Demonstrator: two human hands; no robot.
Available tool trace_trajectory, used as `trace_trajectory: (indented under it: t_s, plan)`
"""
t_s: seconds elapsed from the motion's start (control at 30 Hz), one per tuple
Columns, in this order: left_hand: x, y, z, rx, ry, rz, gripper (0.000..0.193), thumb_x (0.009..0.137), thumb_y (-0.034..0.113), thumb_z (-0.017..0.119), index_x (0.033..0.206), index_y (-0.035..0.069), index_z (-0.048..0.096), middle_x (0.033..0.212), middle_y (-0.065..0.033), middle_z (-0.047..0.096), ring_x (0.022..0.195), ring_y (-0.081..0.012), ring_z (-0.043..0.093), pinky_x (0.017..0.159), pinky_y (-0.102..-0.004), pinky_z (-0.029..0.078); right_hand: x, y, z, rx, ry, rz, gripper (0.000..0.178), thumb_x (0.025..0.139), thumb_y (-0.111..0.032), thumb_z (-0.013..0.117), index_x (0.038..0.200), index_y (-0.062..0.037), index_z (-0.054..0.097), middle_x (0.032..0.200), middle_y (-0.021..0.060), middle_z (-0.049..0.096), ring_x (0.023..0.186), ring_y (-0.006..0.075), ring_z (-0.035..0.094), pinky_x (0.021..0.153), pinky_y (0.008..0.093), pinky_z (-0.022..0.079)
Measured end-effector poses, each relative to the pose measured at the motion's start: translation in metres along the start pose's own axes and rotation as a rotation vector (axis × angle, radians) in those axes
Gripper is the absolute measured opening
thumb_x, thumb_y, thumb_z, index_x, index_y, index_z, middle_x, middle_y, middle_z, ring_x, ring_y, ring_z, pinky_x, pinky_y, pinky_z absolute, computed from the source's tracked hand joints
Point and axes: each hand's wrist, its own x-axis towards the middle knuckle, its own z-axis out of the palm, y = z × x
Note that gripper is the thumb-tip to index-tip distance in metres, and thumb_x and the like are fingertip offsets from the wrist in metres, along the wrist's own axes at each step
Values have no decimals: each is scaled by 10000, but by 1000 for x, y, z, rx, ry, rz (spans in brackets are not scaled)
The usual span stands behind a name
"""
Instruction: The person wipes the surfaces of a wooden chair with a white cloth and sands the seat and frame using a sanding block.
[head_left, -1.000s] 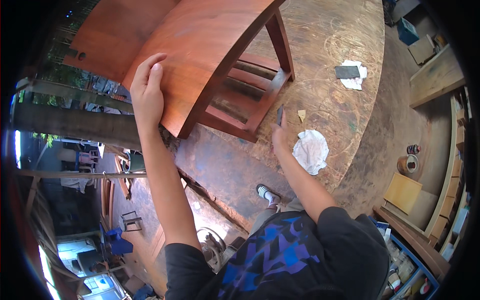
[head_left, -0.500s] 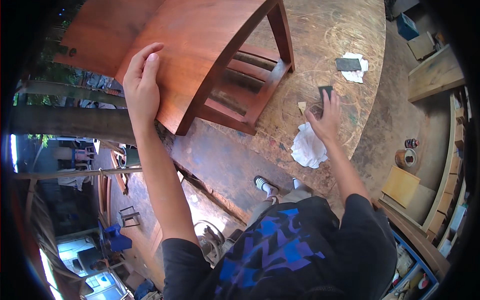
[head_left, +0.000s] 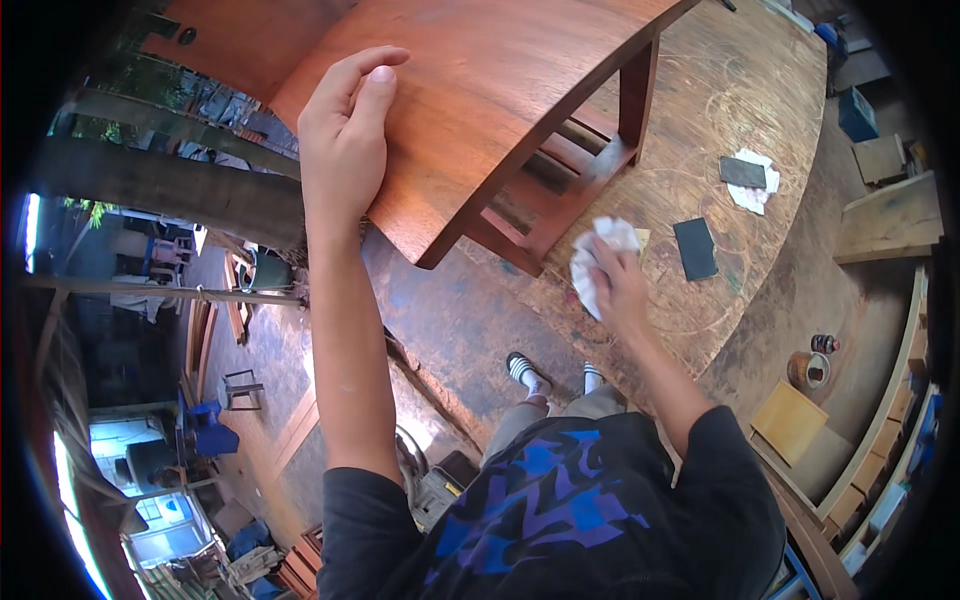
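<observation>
A reddish-brown varnished wooden chair [head_left: 480,90], with a broad flat top and slats low between its legs, lies on a worn worktable [head_left: 700,130]. My left hand [head_left: 345,140] is at its near left edge, fingers curled over the wood and thumb on top; some fingers are hidden. Just right of the chair's legs, my right hand [head_left: 622,290] is closed on a crumpled white cloth [head_left: 598,245], slightly blurred. Beside that hand lies a dark sheet of sandpaper [head_left: 695,250]. Farther off, a dark grey pad [head_left: 742,173] sits on another white cloth [head_left: 760,200].
Right of the table, a round can [head_left: 808,370], a small dark jar [head_left: 825,344] and a yellowish board [head_left: 790,420] are on the floor. A wooden plank box [head_left: 890,220] stands beyond. On the left are a thick beam [head_left: 180,180] and a small stool [head_left: 240,390].
My right hand has left the dark sandpaper, which now lies uncovered, and has taken hold of the white cloth. The view has shifted; my left hand stays at the chair's edge.
</observation>
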Motion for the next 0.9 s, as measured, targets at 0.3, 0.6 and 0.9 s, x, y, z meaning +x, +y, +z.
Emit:
trace_trajectory:
  t_s: [0.3,0.6,0.9]
  plan:
    - [1,-1,-1,38,-49,-20,312,1043,186,530,1186,-22,712,1200,-87,723,1184,-172,626,1059,-295,422,90,44,64,-212,-252,-664,458,832,-177,705,1277,-77,661,1295,160,620,1231,371,569,1107,527,387]
    - [3,2,3,1,-30,-27,293,1038,167,535,1175,-20,715,1194,-88,722,1176,-177,627,1045,-292,430,78,39,73,-426,-223,-445,379,1019,-208,499,1343,-75,643,1361,162,622,1284,361,551,1175,550,345]
    - [-10,-5,-19,-202,575,247,310,1065,173,495,1179,-46,683,1190,-130,710,1096,-214,649,993,-322,474,159,108,60,-613,33,-222,465,997,-276,554,1395,-36,575,1435,196,569,1343,433,501,1086,559,387]
